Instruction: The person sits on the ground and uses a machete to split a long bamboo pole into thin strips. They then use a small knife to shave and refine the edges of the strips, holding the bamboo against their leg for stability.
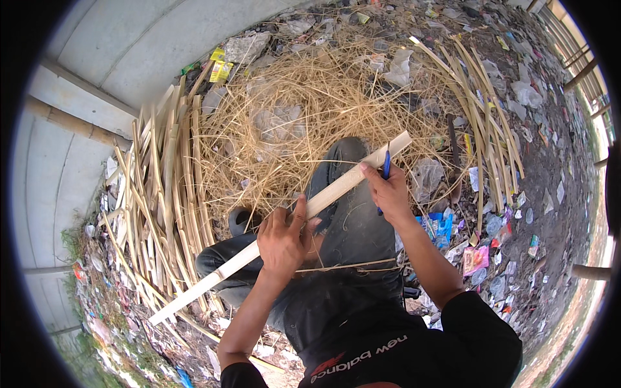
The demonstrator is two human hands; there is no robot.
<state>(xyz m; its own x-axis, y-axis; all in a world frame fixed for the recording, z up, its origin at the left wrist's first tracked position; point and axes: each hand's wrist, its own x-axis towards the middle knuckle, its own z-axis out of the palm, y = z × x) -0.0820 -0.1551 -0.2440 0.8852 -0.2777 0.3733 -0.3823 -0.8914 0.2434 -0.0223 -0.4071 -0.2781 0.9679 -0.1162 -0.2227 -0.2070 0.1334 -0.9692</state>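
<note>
A long pale bamboo strip (pixel 339 186) lies slantwise across my lap, from the lower left up to the right past my raised knee. My left hand (pixel 283 242) is closed around the strip near its middle. My right hand (pixel 390 194) holds a slim blue tool (pixel 387 167) with a thin dark tip, upright beside the strip's upper end; whether it is a knife or a pen I cannot tell. The right fingertips touch the strip's edge. A thin split strand (pixel 349 266) rests across my lap below both hands.
Many bamboo strips (pixel 171 174) are piled at the left, and more strips (pixel 488 119) lie at the far right. Beyond my legs spreads a heap of straw-like shavings (pixel 317 97). Litter (pixel 475 258) covers the ground at right. A pale panelled wall (pixel 149 45) stands at the far left.
</note>
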